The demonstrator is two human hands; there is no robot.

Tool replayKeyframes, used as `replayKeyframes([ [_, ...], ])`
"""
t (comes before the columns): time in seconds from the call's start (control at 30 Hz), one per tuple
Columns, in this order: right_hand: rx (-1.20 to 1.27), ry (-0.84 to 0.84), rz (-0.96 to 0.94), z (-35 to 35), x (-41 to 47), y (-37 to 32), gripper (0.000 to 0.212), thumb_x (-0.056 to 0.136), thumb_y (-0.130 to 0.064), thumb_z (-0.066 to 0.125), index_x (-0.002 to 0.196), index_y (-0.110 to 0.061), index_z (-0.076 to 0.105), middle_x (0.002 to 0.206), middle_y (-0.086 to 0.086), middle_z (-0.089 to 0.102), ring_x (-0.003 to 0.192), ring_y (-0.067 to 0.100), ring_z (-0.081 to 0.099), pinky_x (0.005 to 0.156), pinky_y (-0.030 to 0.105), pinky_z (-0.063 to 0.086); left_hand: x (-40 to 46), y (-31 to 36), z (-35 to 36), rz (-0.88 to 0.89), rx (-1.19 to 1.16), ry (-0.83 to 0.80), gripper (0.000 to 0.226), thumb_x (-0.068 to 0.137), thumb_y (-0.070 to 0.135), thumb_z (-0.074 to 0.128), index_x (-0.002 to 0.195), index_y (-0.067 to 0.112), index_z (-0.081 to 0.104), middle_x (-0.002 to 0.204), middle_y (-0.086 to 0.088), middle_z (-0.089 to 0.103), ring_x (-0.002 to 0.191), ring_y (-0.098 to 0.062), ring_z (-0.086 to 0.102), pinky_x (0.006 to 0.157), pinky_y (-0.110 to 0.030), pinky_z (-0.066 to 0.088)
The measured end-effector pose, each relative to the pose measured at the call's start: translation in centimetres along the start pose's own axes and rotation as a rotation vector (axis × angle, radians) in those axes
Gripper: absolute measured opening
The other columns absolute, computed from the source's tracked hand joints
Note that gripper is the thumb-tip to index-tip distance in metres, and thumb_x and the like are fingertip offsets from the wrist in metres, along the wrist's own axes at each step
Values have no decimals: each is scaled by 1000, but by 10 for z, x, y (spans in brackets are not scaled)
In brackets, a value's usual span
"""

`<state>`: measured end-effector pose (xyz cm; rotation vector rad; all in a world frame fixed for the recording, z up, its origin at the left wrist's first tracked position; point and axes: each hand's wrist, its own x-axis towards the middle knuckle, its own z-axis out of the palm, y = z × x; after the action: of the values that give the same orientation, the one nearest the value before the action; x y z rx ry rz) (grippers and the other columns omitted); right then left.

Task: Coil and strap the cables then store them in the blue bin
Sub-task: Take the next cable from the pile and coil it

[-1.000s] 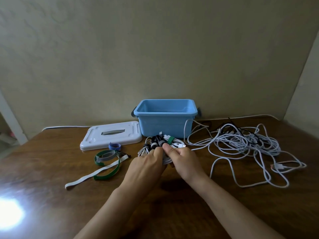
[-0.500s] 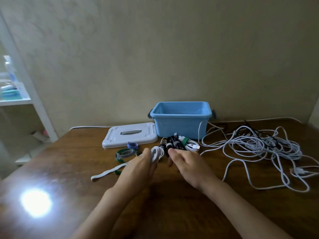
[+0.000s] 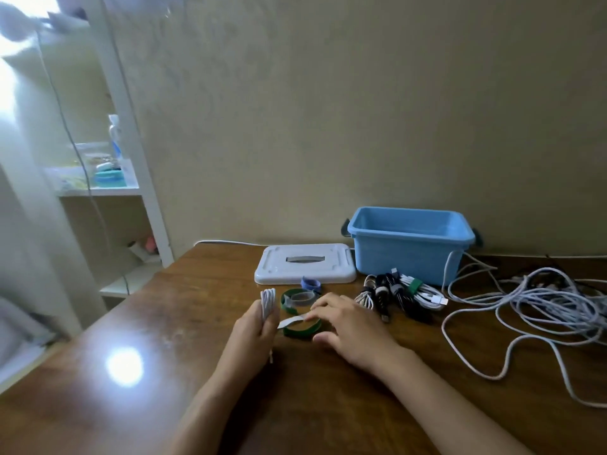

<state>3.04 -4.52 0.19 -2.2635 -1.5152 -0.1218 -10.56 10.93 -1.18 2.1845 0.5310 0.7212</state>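
Observation:
My left hand (image 3: 254, 330) grips a small coiled white cable (image 3: 267, 300), held upright above the table. Just to its right, my right hand (image 3: 348, 320) pinches the end of a white strap (image 3: 290, 321) that lies over a green strap loop (image 3: 300, 330). Another green and grey strap loop (image 3: 297, 298) and a small blue strap (image 3: 310, 284) lie behind them. Several strapped black and white cable bundles (image 3: 399, 295) rest in front of the blue bin (image 3: 410, 244), which stands open at the wall. A tangle of loose white cables (image 3: 538, 307) spreads to the right.
The bin's white lid (image 3: 305, 263) lies flat to the left of the bin. A white shelf unit (image 3: 108, 178) with small items stands beyond the table's left edge. A bright light reflection (image 3: 124, 366) shows on the brown wooden table (image 3: 197, 323).
My left hand lifted the white coil out of the bundle pile and carried it left. My right hand left the bundles and took the white strap's end. The view swung left.

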Motion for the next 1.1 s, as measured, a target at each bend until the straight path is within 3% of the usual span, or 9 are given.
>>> replayKeyframes([
  [0.27, -1, 87, 36, 12, 4, 9, 10, 94, -31, 68, 103, -34, 71, 110, -16, 66, 103, 9, 54, 87, 32, 47, 2, 2, 5, 37, 44, -19, 13, 105, 28, 47, 99, 20, 55, 87, 10, 64, 76, -7, 61, 60, -10, 44],
  [0.4, 153, 117, 59, 7, -2, 14, 9, 94, -24, 69, 101, -29, 71, 102, -15, 68, 97, 6, 59, 86, 30, 51, 4, 3, 6, 12, 36, -55, 15, 105, 32, 45, 105, 20, 55, 94, 9, 66, 81, -11, 63, 59, -8, 44],
  [0.57, 325, 145, 174, 3, -7, 23, 8, 99, -27, 64, 102, -34, 65, 101, -20, 68, 92, -1, 62, 76, 19, 51, 6, 0, 9, 0, 54, -63, 18, 104, 36, 46, 105, 20, 56, 90, 7, 65, 77, -12, 62, 60, -13, 44],
  [0.67, 327, 111, 187, 1, -8, 24, 11, 100, -24, 62, 102, -34, 64, 100, -18, 68, 92, 0, 63, 79, 24, 52, 9, -2, 12, -2, 27, -61, 16, 104, 33, 48, 106, 21, 58, 93, 7, 68, 82, -12, 64, 67, -19, 50],
  [0.8, 271, 45, 177, -5, -9, 22, 14, 100, -22, 62, 102, -36, 63, 105, -14, 69, 94, 4, 62, 83, 32, 55, 26, 5, 16, -17, -42, -70, 17, 104, 30, 51, 113, 22, 62, 102, 9, 70, 89, -5, 66, 72, -16, 49],
  [0.87, 252, 29, 160, -8, -10, 23, 14, 100, -22, 62, 101, -36, 61, 108, -13, 69, 95, 5, 62, 83, 33, 55, 38, 8, 22, -43, 32, -132, 16, 103, 34, 52, 109, 23, 63, 101, 8, 71, 88, -6, 66, 75, -23, 54],
  [1.0, 275, 20, 160, -12, -14, 29, 11, 99, -22, 62, 101, -33, 62, 99, -13, 69, 89, 3, 61, 79, 32, 52, 52, 12, 36, -90, 318, -167, 23, 102, 42, 50, 94, 22, 58, 86, 4, 67, 74, -12, 64, 64, -31, 54],
  [1.1, 326, 49, 197, -15, -13, 38, 10, 99, -22, 63, 100, -33, 64, 97, -14, 70, 90, 4, 63, 81, 33, 52, 56, 16, 42, -91, 503, -171, 25, 103, 39, 47, 87, 21, 50, 79, 4, 59, 65, -11, 56, 51, -24, 38],
])
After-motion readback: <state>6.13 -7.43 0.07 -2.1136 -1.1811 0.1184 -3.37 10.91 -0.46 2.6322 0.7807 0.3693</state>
